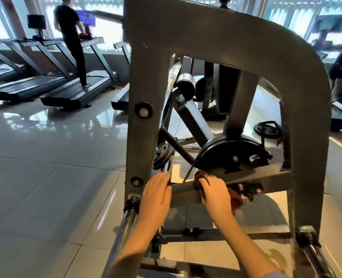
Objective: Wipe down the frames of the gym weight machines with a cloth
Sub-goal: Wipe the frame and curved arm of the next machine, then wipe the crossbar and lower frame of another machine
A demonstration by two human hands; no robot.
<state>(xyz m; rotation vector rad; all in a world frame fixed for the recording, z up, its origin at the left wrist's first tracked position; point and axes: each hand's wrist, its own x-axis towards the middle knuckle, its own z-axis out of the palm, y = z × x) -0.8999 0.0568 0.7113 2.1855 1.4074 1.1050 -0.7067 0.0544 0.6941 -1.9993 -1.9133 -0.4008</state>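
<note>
Gym floor (pixel 46 177): left fingers (pixel 162 180) flat on frame (pixel 184 192); right fingers (pixel 204 182) grasp cloth (pixel 235 198) (mostly hidden).

Dark red cloth (pixel 236 197); grey frame (pixel 206 33); black disc (pixel 230 153).

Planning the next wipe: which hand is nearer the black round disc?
Right. The right hand, gripping the cloth on the crossbar, sits just below the black round disc; the left hand rests farther left.

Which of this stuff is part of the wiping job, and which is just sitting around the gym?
In use: cloth, right hand holding it on the crossbar, left hand on the grey frame.
Just around: treadmills, weight plate on floor.
</note>
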